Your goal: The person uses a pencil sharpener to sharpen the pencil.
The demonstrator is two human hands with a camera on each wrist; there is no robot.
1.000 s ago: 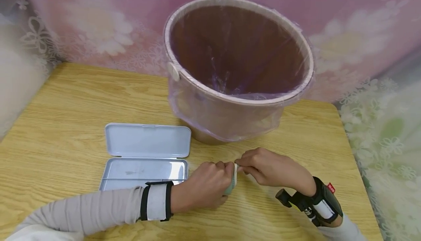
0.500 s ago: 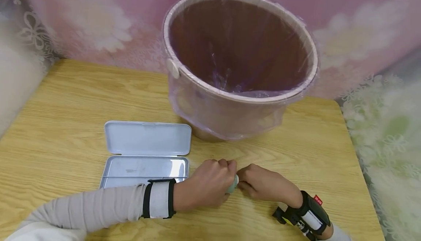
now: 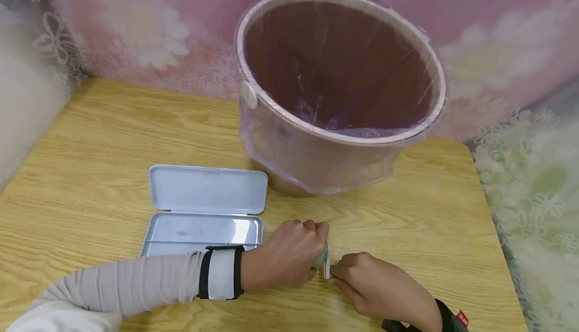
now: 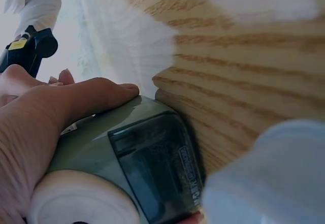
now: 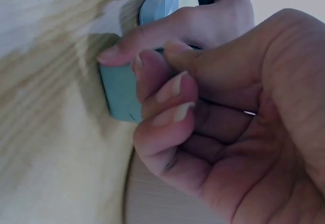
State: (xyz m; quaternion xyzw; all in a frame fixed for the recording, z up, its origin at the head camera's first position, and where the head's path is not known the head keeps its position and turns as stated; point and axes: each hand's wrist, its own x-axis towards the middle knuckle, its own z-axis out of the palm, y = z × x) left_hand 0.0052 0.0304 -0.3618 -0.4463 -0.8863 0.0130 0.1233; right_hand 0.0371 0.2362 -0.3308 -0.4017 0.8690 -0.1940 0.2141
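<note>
My left hand [image 3: 289, 256] grips a green pencil sharpener [image 4: 96, 137] at the front middle of the table. In the left wrist view its dark see-through drawer [image 4: 157, 168] and a round whitish end [image 4: 84, 201] show, with my thumb lying along the top. A pale crank arm [image 3: 327, 266] points down on the sharpener's right side in the head view. My right hand [image 3: 380, 286] pinches the crank's end with curled fingers. In the right wrist view those fingers hide the crank knob, and the sharpener's green side [image 5: 122, 92] shows behind them.
A light blue pencil case [image 3: 208, 188] lies with its lid up, left of the hands; my left forearm covers part of its tray. Behind stands a large bin [image 3: 316, 166] lined with thin purple plastic. Floral curtains [image 3: 135, 25] hang around the wooden table [image 3: 104, 146].
My right hand has come down toward the table's front edge, swinging the crank arm from upward to downward. My left hand keeps its grip on the sharpener in about the same place.
</note>
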